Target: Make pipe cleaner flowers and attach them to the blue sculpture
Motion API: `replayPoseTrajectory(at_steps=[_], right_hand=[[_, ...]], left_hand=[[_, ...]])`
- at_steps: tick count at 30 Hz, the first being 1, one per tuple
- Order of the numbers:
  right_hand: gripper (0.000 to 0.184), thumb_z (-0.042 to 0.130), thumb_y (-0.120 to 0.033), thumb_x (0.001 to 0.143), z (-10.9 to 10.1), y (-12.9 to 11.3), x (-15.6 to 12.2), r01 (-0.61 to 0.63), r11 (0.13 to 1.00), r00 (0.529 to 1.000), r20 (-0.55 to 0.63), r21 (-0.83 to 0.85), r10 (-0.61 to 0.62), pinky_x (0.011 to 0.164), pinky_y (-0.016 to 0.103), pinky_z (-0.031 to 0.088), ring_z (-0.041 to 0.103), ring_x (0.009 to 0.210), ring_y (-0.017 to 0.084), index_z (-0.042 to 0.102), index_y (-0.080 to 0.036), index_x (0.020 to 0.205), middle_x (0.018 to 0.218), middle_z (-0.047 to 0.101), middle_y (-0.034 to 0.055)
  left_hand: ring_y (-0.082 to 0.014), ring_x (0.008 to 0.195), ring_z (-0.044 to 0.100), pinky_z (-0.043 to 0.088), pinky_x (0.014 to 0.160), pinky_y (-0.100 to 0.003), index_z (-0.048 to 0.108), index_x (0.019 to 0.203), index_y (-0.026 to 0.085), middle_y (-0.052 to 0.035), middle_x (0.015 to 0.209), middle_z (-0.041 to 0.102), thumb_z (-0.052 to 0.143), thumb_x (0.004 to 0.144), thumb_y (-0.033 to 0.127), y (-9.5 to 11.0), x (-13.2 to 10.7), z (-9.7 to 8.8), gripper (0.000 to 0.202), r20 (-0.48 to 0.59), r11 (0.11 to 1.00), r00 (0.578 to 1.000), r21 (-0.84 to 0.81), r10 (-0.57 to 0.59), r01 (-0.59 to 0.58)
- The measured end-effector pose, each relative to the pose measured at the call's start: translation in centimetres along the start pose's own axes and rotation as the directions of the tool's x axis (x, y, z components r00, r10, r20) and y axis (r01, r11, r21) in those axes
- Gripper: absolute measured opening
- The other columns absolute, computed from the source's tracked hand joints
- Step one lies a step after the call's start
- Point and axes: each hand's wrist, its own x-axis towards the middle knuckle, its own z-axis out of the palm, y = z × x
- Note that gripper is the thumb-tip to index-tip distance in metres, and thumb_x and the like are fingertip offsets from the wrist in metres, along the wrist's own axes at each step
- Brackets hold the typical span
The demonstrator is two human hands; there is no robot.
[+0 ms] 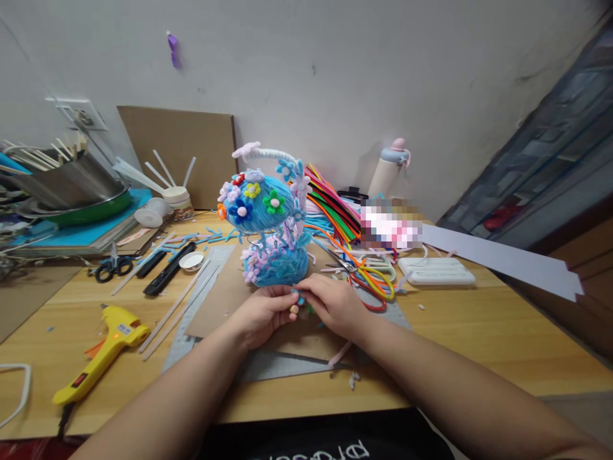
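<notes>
Both my hands meet over a sheet of brown cardboard (215, 318) at the middle of the table. Between the fingertips of my left hand (271, 313) and my right hand (338, 303) is a small blue pipe cleaner piece (299, 296), pinched from both sides and partly hidden by the fingers. Just behind them stands a blue fuzzy craft (258, 211) with an arched white handle, covered in small pipe cleaner flowers of several colours. Its lower blue part (282, 265) rests on the cardboard, close to my fingertips.
A yellow glue gun (108, 354) lies at left, near black-handled scissors (113, 263). Scissors with red and yellow handles (371, 281) lie right of the craft, before bundled pipe cleaners (335, 207). Further right are a white power bank (435, 271) and a bottle (387, 167).
</notes>
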Motion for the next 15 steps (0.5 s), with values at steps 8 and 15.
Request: replayPoseTrajectory(at_steps=[8, 15], right_hand=[[0.016, 0.044, -0.018, 0.090, -0.14, 0.10, 0.06, 0.052, 0.989, 0.998, -0.040, 0.139, -0.047, 0.073, 0.027, 0.046, 0.059, 0.083, 0.016, 0.057, -0.019, 0.098, 0.089, 0.064, 0.0058], [0.011, 0.047, -0.018, 0.088, -0.11, 0.06, -0.13, 0.100, 0.995, 0.994, -0.040, 0.022, -0.099, 0.063, 0.025, 0.042, 0.057, 0.070, 0.013, 0.058, -0.018, 0.088, 0.077, 0.063, 0.0035]], left_hand=[[-0.0045, 0.054, 0.053, 0.046, 0.051, -0.014, 0.069, 0.080, 0.008, -0.0020, 0.068, 0.061, 0.076, 0.064, 0.014, 0.08, -0.05, 0.10, 0.018, 0.025, 0.998, 0.999, 0.049, 0.048, -0.049], [-0.0057, 0.054, 0.053, 0.045, 0.050, -0.016, 0.067, 0.074, 0.009, -0.0008, 0.066, 0.059, 0.078, 0.061, 0.018, -0.08, 0.03, 0.02, 0.019, 0.018, 0.992, 0.998, 0.105, 0.065, -0.067]])
